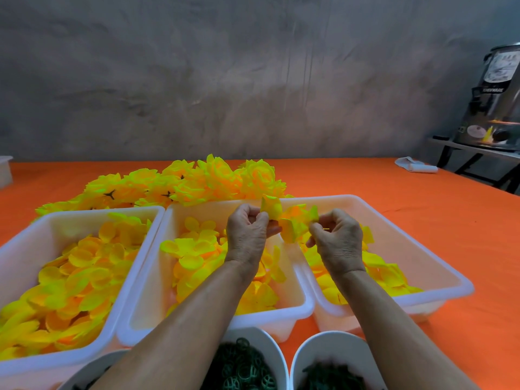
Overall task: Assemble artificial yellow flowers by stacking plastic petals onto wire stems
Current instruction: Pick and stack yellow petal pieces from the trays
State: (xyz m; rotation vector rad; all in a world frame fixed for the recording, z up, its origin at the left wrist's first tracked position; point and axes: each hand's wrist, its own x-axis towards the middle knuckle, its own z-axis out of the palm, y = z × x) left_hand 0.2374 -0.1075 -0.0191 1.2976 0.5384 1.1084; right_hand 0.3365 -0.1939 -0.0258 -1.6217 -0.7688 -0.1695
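- A person's left hand and right hand meet above three white trays, both curled around a half-built flower: the left pinches a yellow petal layer at its fingertips, the right grips the opposite side of the cluster.
- No wire stem can be made out between the hands; it is too small or hidden.
- Beyond the hands, a heap of finished yellow flowers lies on the orange table, suggesting much of the job is done.
- Much appears to remain: below and to the left of the left hand, the left tray and middle tray hold loose petals; under the right hand, the right tray holds more.
- Nearest the person, beneath the forearms, white bowls carry dark green plastic rings.
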